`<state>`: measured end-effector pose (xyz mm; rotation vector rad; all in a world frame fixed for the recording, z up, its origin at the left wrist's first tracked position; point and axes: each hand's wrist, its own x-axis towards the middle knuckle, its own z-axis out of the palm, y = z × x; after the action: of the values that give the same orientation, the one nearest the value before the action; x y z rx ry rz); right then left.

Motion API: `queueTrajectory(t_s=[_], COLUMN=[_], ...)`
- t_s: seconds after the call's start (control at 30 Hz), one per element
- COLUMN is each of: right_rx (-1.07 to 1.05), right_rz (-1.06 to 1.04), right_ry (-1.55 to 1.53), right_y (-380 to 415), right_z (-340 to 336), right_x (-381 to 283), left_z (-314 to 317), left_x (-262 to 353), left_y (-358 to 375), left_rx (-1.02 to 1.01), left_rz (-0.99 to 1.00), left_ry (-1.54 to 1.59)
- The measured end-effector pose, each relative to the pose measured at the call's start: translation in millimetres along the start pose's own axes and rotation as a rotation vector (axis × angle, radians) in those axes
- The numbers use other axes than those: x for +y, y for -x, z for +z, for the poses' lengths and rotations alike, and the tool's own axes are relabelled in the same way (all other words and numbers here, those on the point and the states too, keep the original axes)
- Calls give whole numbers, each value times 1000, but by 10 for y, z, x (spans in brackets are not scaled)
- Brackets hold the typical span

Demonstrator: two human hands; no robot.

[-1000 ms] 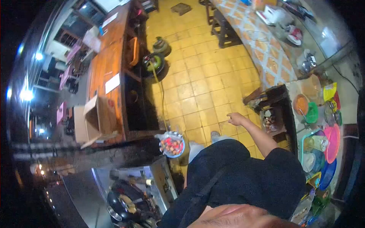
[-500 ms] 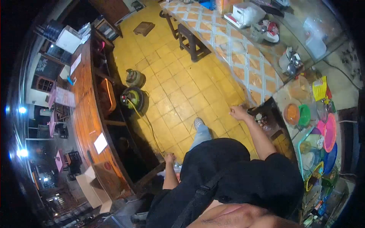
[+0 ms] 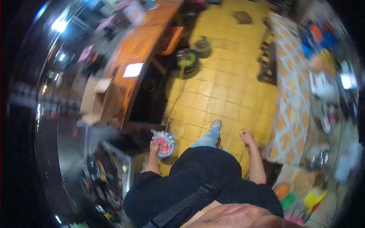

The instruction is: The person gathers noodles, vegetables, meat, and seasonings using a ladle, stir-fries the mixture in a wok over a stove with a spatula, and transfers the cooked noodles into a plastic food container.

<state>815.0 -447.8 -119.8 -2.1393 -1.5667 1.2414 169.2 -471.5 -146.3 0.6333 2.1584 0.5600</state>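
Note:
My left hand (image 3: pixel 155 146) hangs low at my side and overlaps the left rim of a round pail (image 3: pixel 170 151) with red and whitish pieces inside. Its fingers are blurred, and I cannot tell whether they touch the pail. On the other side my right hand (image 3: pixel 248 136) hangs over the yellow tiled floor, nothing in it, with the index finger stretched out and the others loosely bent. One shoe (image 3: pixel 216 124) stands forward on the tiles below.
A wooden counter (image 3: pixel 133 41) with a white sheet (image 3: pixel 133 70) runs along the left, a cardboard box (image 3: pixel 93 100) at its near end. Gas cylinders (image 3: pixel 202 47) stand beside it. On the right is a long table with a checkered cover (image 3: pixel 291 98); bowls (image 3: pixel 282 190) lie nearer.
The view has turned right, so the counter and tiled floor have swung round. The pail beside my left hand now shows more fully. My right hand appears further from the near bowls.

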Motion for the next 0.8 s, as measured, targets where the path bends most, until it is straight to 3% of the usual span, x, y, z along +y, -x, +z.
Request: queueTrajectory(t_s=[0.03,0.07,0.1,0.13,0.2,0.27,0.3,0.33,0.37,0.4,0.43,0.47,0.53,0.6,0.7,0.73,0.8], right_rx=[-44,-73,-127,-176,-289,-408,-430,-451,-466,-530,-592,-610,-706,-721,-679,-638,-622], right_rz=[-35,-60,-65,-60,-60,-96,-150,-210,-246,-137,-19,-44,20,23,37,-6,-65], right_ry=[34,59,67,75,69,148,206,266,305,288,270,305,146,248,375,467,604], right_y=[1,24,47,103,-12,91,125,89,146,272,348,337,294,192,242,280,174], right_z=[78,144,248,358,872,1039,1164,1277,1268,1218,1223,1262,1394,1513,1680,1759,2068], right_x=[-66,-148,-195,-190,235,210,285,294,140,-70,-215,-267,-227,-245,-644,-828,-998], left_z=[-293,-590,-868,-1056,-1441,-1708,-1893,-2061,-2174,-2320,-2464,-2562,-2733,-3095,-3615,-3760,-4079], left_x=[-37,-695,-506,-718,-1193,-1300,-1468,-1653,-1767,-1845,-1785,-1678,-1797,-1932,-1881,-1588,-2014], left_y=[315,-12,492,594,809,1161,1234,1200,1226,1263,1346,1400,1267,1146,1185,1453,1195], left_rx=[64,154,153,340,472,652,612,645,642,640,665,686,965,1010,1185,1234,1501], left_rz=[-79,-58,-170,-185,-195,-284,-229,-345,-318,-293,-363,-431,-502,-443,-569,-592,-677], left_ry=[-104,-259,-358,-459,-433,-508,-497,-483,-523,-563,-449,-341,-179,114,78,260,98])
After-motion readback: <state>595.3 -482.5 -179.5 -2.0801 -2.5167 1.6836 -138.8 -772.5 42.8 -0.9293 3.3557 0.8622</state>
